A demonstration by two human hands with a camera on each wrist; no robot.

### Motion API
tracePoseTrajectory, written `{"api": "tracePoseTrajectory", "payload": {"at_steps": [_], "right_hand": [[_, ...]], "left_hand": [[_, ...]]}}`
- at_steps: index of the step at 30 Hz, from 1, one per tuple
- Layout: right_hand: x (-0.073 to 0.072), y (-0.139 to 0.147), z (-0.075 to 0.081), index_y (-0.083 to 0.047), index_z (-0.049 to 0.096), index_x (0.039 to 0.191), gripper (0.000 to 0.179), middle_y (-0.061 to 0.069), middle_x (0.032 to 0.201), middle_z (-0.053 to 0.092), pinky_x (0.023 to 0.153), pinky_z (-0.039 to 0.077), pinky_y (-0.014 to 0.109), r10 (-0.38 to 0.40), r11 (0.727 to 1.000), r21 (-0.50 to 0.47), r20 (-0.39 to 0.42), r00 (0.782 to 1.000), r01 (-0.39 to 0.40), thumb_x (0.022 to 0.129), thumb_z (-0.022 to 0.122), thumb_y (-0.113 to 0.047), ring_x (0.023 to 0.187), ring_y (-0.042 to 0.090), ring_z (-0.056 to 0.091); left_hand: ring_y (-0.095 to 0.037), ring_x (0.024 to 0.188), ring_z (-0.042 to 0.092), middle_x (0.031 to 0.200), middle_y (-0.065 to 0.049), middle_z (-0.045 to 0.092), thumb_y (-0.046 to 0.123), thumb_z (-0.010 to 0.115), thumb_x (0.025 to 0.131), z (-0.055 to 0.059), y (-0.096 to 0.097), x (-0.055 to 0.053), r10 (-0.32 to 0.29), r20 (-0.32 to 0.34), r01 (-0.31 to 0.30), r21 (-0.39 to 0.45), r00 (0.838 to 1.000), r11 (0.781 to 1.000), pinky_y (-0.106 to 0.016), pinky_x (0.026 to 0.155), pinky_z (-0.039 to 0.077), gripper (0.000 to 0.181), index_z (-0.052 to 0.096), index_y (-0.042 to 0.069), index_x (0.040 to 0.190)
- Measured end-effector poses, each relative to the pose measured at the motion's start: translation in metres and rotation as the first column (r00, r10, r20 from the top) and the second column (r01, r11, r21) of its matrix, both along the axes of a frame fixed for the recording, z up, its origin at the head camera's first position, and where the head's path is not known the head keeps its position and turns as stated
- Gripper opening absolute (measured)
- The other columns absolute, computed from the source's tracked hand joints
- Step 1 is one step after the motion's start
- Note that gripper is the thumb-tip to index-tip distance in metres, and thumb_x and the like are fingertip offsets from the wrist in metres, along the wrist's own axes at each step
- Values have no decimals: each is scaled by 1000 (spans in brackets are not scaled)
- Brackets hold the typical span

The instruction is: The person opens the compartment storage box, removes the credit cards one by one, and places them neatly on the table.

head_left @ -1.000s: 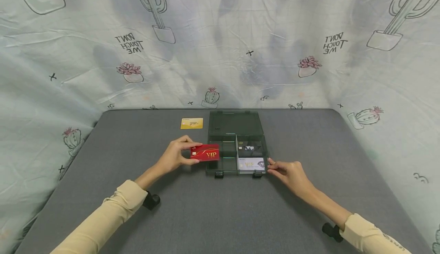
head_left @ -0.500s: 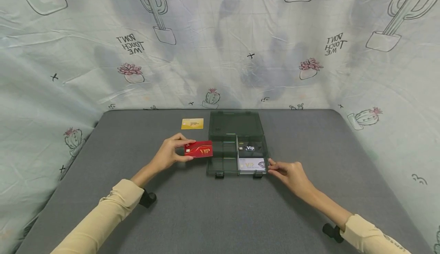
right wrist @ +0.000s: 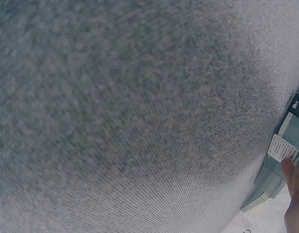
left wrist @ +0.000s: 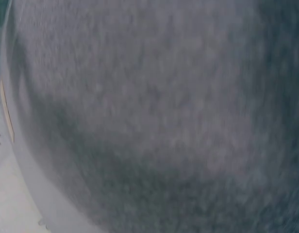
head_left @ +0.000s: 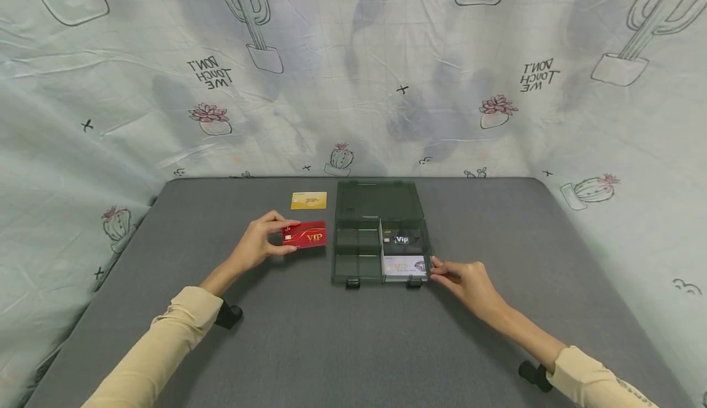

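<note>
My left hand (head_left: 255, 243) pinches a red VIP card (head_left: 304, 235) by its left end, between the thumb below and fingers above. The card is just left of a dark green see-through storage box (head_left: 358, 281), whose lid (head_left: 379, 200) lies open to the back. In the box's right half are a black Vip card (head_left: 401, 242) at the back and a white VIP card (head_left: 405, 265) in front. No cards show in its left compartments. My right hand (head_left: 466, 282) holds the box's right wall near the front. In the right wrist view, a fingertip touches the box beside a white label (right wrist: 282, 148).
A yellow card (head_left: 309, 200) lies on the grey table (head_left: 353, 346), left of the lid. Two latches, one a dark latch (head_left: 352, 283), stick out from the box's front. A cactus-print cloth (head_left: 309, 89) hangs behind the table. The left wrist view shows mostly blurred table surface.
My left hand has drawn the red card leftward and slightly back, from over the box's left edge to beside it. My right hand has stayed at the box.
</note>
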State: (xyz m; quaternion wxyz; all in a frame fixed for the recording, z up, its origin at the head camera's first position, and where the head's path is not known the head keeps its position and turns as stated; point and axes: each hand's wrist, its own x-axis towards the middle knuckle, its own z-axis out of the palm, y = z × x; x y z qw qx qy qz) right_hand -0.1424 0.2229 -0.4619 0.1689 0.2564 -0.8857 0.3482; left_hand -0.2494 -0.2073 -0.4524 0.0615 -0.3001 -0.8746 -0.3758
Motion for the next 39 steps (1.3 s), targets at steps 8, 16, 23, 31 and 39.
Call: {"api": "tracePoseTrajectory", "payload": {"at_steps": [8, 16, 23, 31, 39], "right_hand": [[0, -1, 0, 1, 73, 80, 11, 13, 85, 73, 67, 52, 14, -3, 1000, 2, 3, 1000, 3, 72, 78, 7, 90, 28, 69], [1, -1, -1, 0, 73, 80, 10, 12, 83, 73, 67, 51, 12, 2, 1000, -4, -2, 1000, -2, 73, 78, 5, 87, 26, 70], [0, -1, -2, 1, 73, 80, 11, 13, 85, 73, 68, 52, 13, 8, 1000, -17, 3, 1000, -8, 73, 78, 7, 91, 28, 69], [-2, 1, 1, -1, 73, 80, 12, 13, 86, 73, 67, 53, 16, 18, 1000, -11, 9, 1000, -18, 72, 78, 7, 88, 27, 70], [-4, 3, 4, -1, 73, 80, 12, 15, 88, 72, 67, 53, 16, 8, 1000, -7, 11, 1000, -8, 72, 78, 7, 87, 27, 70]], "left_hand": [[-21, 94, 53, 98, -6, 57, 6, 85, 70, -1, -15, -8, 29, -10, -29, -31, 1000, 999, -42, 77, 53, 53, 67, 3, 120], [-25, 92, 54, 97, -9, 57, 5, 84, 71, -3, -35, -19, 27, -29, -28, -51, 999, 998, -48, 76, 51, 52, 66, 1, 120], [-27, 93, 53, 98, -10, 56, 4, 84, 72, -3, -52, -32, 51, -20, -53, -94, 998, 994, -50, 79, 49, 52, 66, 1, 121], [-35, 98, 54, 96, -12, 54, 3, 81, 75, 1, -67, -39, 70, 19, -68, -104, 997, 992, -56, 82, 48, 51, 64, -2, 122], [-33, 94, 54, 95, -14, 56, 6, 81, 76, 7, -75, -55, 95, 26, -90, -152, 995, 984, -54, 81, 49, 48, 64, -2, 120]]}}
